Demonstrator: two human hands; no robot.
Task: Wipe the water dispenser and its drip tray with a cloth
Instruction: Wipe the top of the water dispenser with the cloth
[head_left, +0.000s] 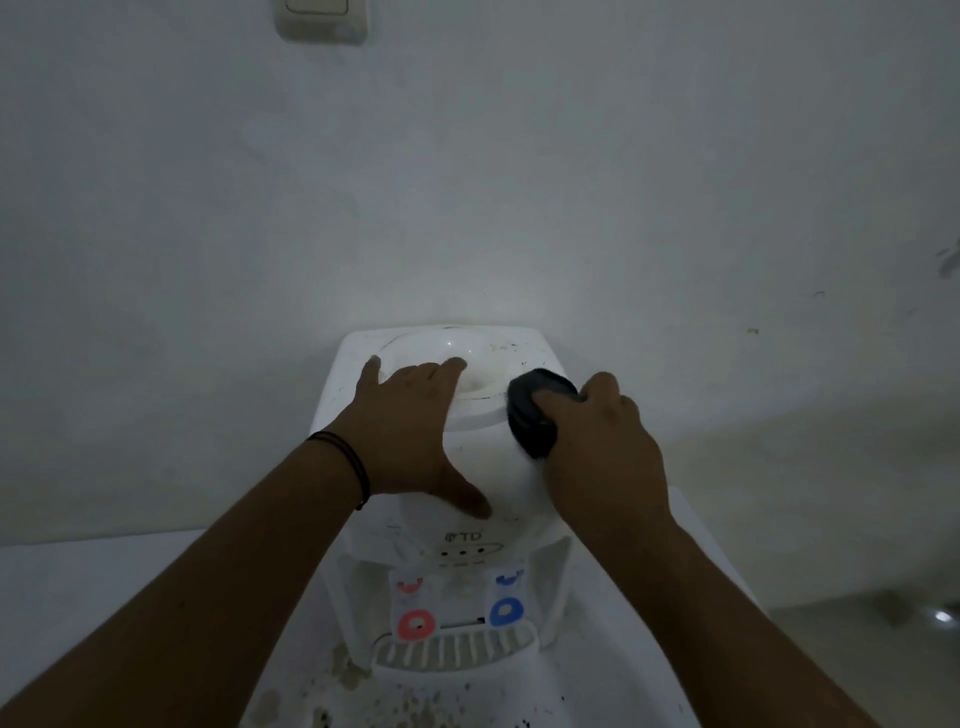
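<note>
Where the white water dispenser (483, 467) stands against the wall (467, 182), its top faces the camera, and a dark cloth (535, 410) sits bunched on the right side of that top, at the edge of the round recess (467, 364). The right hand (597, 441) grips the cloth, fingers curled over it and thumb along its near side, pressing it onto the dispenser. The left hand (410, 431) lies flat on the left half of the dispenser's top with fingers straight and spread, fingertips at the rim of the recess, thumb stretched toward the front; it holds nothing. A thin dark band (345, 462) circles the left wrist.

Down the dispenser's front, below the top, a small logo and a row of dots show, then a red tap (415, 623) on the left and a blue tap (505, 610) on the right. Directly under the taps sits the white slotted drip tray (457, 649). In front of the dispenser the white surface (78, 597) it stands on is speckled with dark and brownish spots, perhaps dirt or stains, though the dim light makes this hard to judge. High above the dispenser, on the wall to the left, is a pale wall switch (319, 15). To the dispenser's right and lower lies a grey floor (883, 649) with a bright glint.
</note>
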